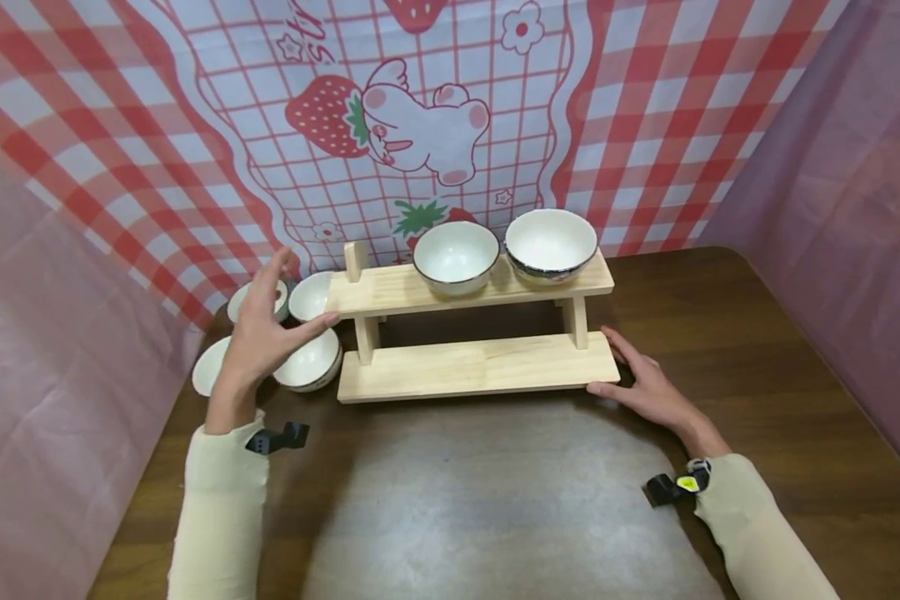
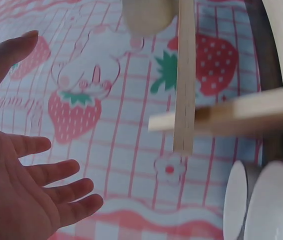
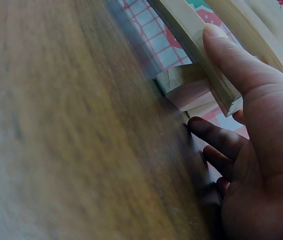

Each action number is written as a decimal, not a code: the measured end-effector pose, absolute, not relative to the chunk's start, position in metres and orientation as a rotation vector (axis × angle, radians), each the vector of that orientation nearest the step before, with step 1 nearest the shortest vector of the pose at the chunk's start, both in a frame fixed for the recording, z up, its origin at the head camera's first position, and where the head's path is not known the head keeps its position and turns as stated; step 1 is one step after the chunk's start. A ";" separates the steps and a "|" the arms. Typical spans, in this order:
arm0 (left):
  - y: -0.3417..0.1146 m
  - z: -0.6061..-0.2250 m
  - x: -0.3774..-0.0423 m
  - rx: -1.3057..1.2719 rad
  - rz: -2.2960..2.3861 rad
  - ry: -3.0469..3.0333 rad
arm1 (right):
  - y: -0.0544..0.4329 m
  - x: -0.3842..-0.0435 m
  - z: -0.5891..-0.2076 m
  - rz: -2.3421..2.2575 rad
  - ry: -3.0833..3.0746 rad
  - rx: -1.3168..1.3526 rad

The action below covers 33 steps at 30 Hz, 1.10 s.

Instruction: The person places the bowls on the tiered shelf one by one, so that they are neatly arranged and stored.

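Note:
A two-tier wooden display stand stands on the table, its upper shelf bearing a plain white bowl with a dark rim and a white bowl with a patterned outside. At the right end of the lower board, my right hand grips the wood, thumb at the front edge and fingers round the end. My left hand is raised off the stand's left end, above several bowls, its thumb and fingers spread and holding nothing. In the left wrist view its palm shows bare.
Several white bowls cluster at the left, among them a front bowl and one bowl partly behind the upper shelf. A short wooden post sticks up at that shelf's left end. A strawberry-print cloth hangs behind the brown table.

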<state>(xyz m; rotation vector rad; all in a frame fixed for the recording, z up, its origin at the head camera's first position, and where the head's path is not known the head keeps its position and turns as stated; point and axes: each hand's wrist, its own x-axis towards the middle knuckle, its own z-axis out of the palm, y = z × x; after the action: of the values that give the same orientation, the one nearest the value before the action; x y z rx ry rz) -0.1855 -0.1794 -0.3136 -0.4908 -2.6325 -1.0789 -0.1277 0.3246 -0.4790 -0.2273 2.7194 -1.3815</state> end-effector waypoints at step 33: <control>-0.290 -0.364 -0.168 0.044 -1.148 -2.573 | 0.324 -0.130 -0.483 -1.367 2.732 -0.237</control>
<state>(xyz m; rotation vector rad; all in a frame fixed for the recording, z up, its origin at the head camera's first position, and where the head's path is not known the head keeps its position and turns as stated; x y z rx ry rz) -0.1680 -0.2904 -0.3640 0.0443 -2.5733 -1.1476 -0.1297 0.3244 -0.4830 -0.2369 2.7322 -1.3667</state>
